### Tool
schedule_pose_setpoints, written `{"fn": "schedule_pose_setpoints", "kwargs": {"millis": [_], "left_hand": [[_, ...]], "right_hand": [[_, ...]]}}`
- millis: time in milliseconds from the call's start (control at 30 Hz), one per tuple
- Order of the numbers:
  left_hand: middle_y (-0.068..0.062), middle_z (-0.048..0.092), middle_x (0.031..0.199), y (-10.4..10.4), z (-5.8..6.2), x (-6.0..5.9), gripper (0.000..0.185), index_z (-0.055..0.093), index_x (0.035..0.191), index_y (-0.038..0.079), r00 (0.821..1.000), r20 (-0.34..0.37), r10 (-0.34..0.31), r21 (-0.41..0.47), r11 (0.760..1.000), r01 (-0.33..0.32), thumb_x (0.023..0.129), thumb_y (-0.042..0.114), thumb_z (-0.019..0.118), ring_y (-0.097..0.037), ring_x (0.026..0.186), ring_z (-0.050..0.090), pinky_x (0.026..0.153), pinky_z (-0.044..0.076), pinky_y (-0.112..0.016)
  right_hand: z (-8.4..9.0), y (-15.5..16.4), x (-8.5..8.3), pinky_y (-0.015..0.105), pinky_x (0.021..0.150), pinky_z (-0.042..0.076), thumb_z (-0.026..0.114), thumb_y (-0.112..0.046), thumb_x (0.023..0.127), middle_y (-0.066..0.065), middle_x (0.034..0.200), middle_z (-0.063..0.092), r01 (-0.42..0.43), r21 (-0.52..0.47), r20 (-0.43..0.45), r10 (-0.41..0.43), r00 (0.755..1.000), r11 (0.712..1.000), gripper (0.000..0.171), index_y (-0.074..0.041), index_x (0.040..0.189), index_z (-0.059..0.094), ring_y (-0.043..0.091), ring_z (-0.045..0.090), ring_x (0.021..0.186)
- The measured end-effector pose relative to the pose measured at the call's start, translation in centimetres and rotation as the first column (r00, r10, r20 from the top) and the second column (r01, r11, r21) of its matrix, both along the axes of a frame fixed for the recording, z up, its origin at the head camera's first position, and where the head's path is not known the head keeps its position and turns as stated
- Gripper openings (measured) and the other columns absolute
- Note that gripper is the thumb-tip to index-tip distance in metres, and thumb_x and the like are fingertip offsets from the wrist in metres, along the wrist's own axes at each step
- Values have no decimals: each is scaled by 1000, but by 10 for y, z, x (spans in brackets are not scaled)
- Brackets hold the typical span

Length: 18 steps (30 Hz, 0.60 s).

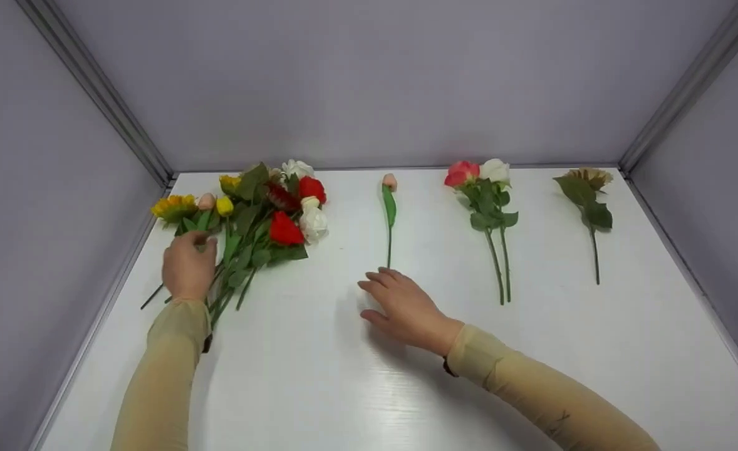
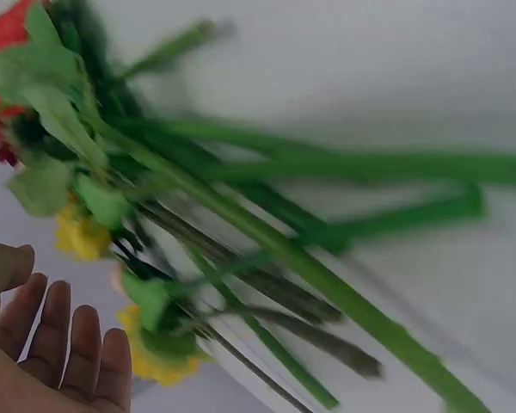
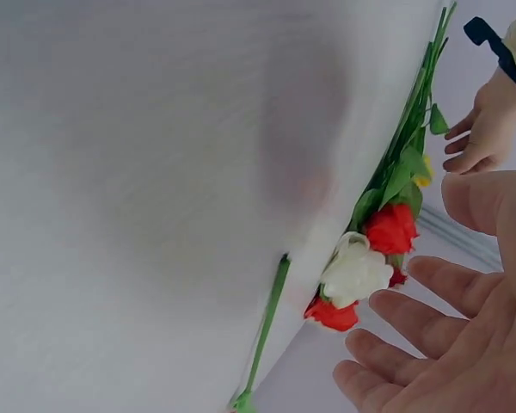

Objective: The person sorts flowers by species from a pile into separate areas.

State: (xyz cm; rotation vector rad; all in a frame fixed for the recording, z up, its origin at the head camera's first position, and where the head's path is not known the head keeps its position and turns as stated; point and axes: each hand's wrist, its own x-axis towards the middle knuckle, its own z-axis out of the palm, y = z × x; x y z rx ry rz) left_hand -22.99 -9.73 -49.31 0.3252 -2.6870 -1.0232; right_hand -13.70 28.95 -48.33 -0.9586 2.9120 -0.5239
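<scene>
A mixed bunch of artificial flowers [image 1: 262,216], red, white and yellow, lies at the table's back left. My left hand [image 1: 188,263] hovers over its green stems [image 2: 241,224] with its fingers [image 2: 56,344] loosely bent and holding nothing. A single pink bud on a thin stem [image 1: 389,210] lies at the middle back. My right hand [image 1: 400,300] is spread flat, palm down, just in front of that stem's lower end [image 3: 267,327] and does not touch it. The right wrist view shows the bunch's red and white heads [image 3: 370,258] and the left hand [image 3: 482,129] beyond my right fingers [image 3: 413,318].
A pink rose and a white rose [image 1: 485,188] lie side by side right of the bud. A brownish flower [image 1: 585,188] lies further right. All rest on a white table [image 1: 319,388] enclosed by grey walls [image 1: 369,81] on three sides.
</scene>
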Motion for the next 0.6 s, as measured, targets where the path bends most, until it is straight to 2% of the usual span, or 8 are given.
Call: {"fn": "schedule_pose_setpoints", "kwargs": {"millis": [100,233,433,600], "left_hand": [[-22,66,125,-27,-7,8,40,66,132,0,991,129,43,15,999,-45,106,27,55,-41,108,62,88,50,-56],[-25,65,124,-44,-11,13,46,65,131,-2,961,276,22,46,998,-36,106,34,52,-40,104,63,85,50,-54],[-28,63,128,-46,-10,14,53,63,132,-7,938,345,-31,61,998,10,103,38,56,-44,111,61,90,50,-57],[-28,65,124,-43,-11,14,51,65,128,-8,923,383,-27,54,999,7,103,37,58,-43,106,63,85,52,-55]], "right_hand": [[4,-21,2,42,121,28,62,-36,104,14,152,50,-79,45,-10,79,997,996,53,-8,148,52,34,39,145],[10,-49,3,41,122,24,57,-36,106,12,155,48,-182,110,-70,191,979,977,52,-10,151,50,31,37,147],[19,-84,8,39,124,20,52,-39,108,8,157,45,-257,171,-129,280,951,951,51,-14,153,48,29,33,149],[19,-99,12,39,124,20,52,-41,107,8,157,46,-289,195,-134,317,939,937,52,-15,152,49,30,34,149]]}}
